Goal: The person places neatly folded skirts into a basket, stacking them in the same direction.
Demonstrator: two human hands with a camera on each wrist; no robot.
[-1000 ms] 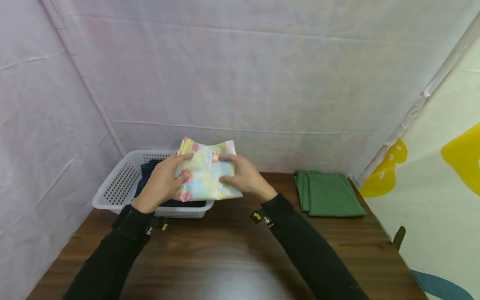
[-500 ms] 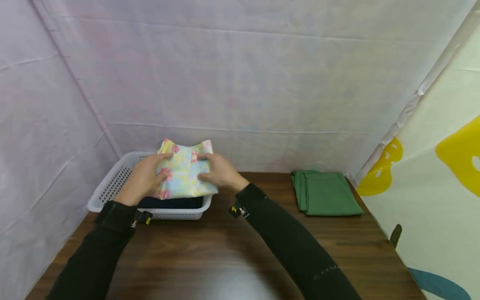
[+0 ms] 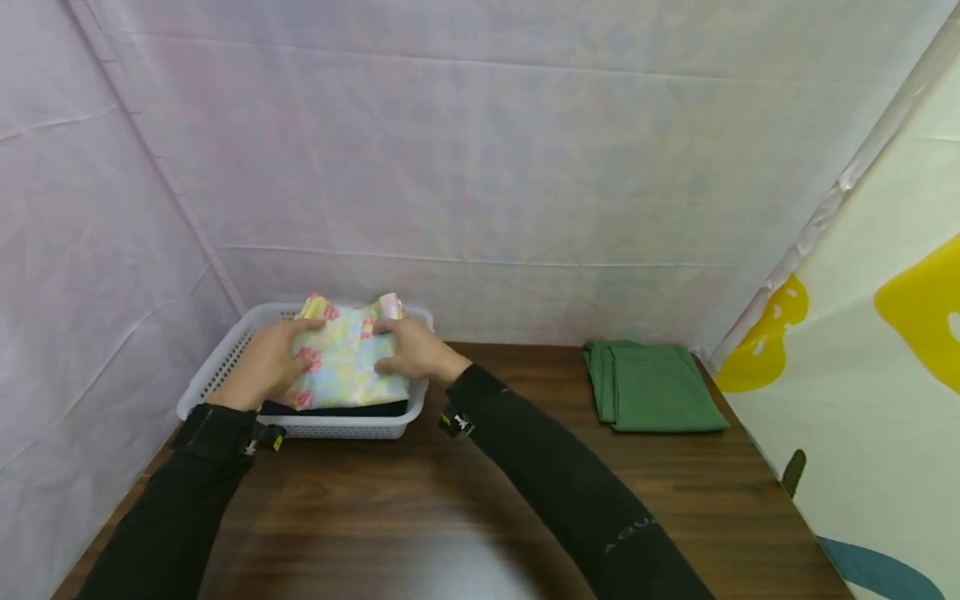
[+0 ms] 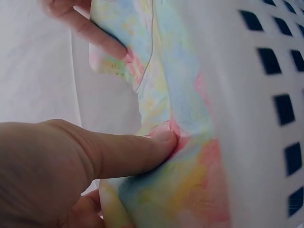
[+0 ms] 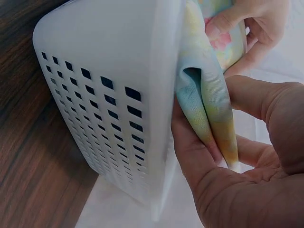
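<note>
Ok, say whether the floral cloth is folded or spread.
Folded. In the right wrist view, the floral cloth shows doubled layers at the edge that the right hand grips.

Left hand (image 3: pixel 264 360): there's the pinch, thumb (image 4: pixel 137 153) out straight
Right hand (image 3: pixel 417 350): pinches too, opposite
Arms (image 3: pixel 577 492): both stretched forward, right slanting left

A head-worn camera looks forward and down over the dark wood-grain table (image 3: pixel 360 492). Close in, both wrist-worn cameras share the white perforated plastic basket (image 5: pixel 95 47) and pastel floral folded cloth (image 3: pixel 347 362).
</note>
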